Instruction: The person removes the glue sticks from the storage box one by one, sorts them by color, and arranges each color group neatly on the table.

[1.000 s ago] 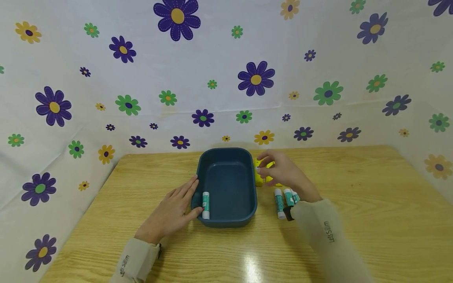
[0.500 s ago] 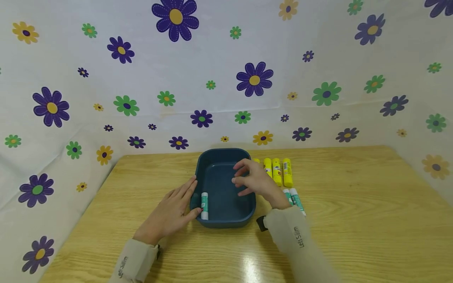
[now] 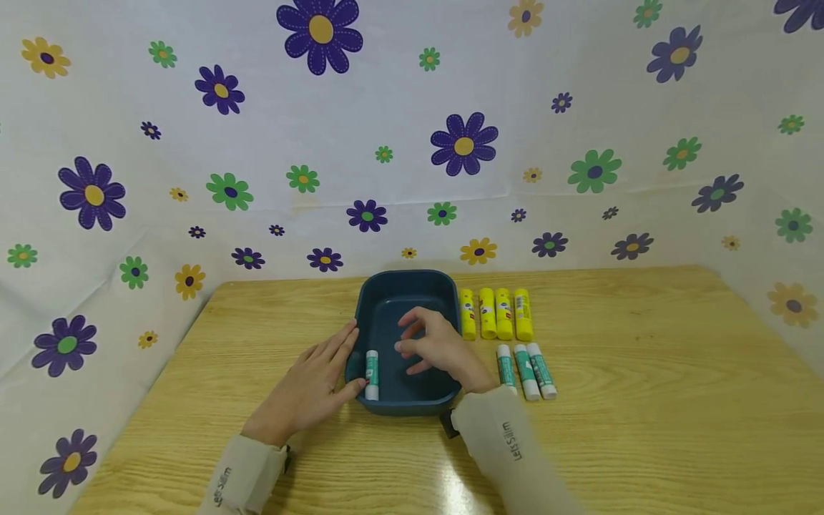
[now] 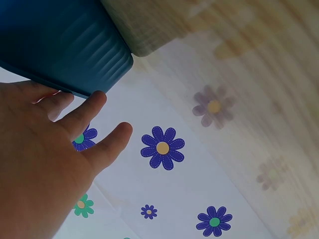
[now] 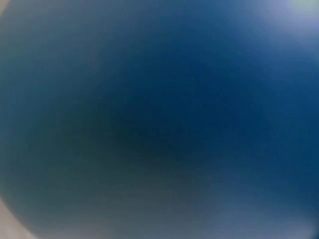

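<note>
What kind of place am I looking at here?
Probably a staged tabletop set rather than a lived-in room: a wooden table enclosed by flower-print sheeting, with only a blue bin and neat rows of glue sticks laid out.

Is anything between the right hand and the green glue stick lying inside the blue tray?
Nothing visible. The right hand hovers over the tray, and the green glue stick lies along its left inner wall, with only bare tray floor between them. The left hand rests flat against the tray's outer left side, not in the path.
</note>
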{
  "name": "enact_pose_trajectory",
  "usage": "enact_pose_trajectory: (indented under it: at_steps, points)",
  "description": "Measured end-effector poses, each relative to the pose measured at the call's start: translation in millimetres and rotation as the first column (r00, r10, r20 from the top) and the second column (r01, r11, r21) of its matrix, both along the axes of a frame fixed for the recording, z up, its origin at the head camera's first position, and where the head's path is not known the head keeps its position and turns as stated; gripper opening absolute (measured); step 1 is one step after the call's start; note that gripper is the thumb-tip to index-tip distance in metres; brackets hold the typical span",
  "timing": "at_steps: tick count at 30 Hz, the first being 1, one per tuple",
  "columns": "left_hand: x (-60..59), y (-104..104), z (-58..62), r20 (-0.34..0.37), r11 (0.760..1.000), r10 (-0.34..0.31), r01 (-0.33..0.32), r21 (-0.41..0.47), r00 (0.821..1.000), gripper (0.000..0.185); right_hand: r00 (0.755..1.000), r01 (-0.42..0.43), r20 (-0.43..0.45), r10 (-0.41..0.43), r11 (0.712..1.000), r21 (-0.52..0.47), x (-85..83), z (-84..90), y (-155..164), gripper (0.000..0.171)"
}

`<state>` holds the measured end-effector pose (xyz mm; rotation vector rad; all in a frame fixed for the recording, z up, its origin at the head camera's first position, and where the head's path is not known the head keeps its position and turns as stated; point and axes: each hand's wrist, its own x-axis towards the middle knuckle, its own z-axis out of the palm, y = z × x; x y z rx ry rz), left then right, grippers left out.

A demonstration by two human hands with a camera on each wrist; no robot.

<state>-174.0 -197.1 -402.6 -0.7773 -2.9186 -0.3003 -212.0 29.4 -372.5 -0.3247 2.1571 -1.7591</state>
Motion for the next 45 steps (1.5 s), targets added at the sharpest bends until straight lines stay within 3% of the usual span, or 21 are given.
enact_pose_trajectory:
  at_steps: [11,21,28,32,36,39,45]
  points:
    - [0.6,-0.1,-1.3,-0.001,1.0,-0.014,0.014,-0.001,1.0,0.075,0.998,-0.063,0.01,0.063,0.995,0.079,3.0,-13.8,-20.2,0.038]
    - [-1.0,-1.0,0.4,-0.003,1.0,-0.008,0.008,-0.003,1.0,0.076,0.997,-0.081,0.01,0.081,0.964,0.255,-2.0,-17.8,-28.5,0.041]
    - [-1.3,0.3,-0.5,-0.001,1.0,-0.019,0.019,-0.01,1.0,0.075,0.991,-0.133,0.065,0.12,0.957,0.259,-3.5,-18.6,-30.4,0.048]
    - [-1.1,-0.3,-0.6,-0.005,1.0,-0.025,0.025,-0.006,1.0,0.076,0.984,-0.178,0.079,0.162,0.942,0.284,-3.4,-18.3,-31.7,0.055]
    - [-1.2,-0.9,-0.2,-0.011,1.0,-0.03,0.03,0.0,0.999,0.076,0.975,-0.219,0.05,0.216,0.909,0.356,-4.2,-17.8,-32.8,0.059]
    - [-1.3,-0.8,-0.8,-0.016,0.999,-0.035,0.036,0.012,0.999,0.075,0.969,-0.239,0.033,0.245,0.895,0.377,-4.2,-17.9,-33.0,0.053]
    - [-1.4,-0.7,-1.5,-0.024,0.999,-0.041,0.041,0.007,0.999,0.074,0.966,-0.257,0.047,0.256,0.911,0.321,-1.4,-17.9,-32.8,0.03]
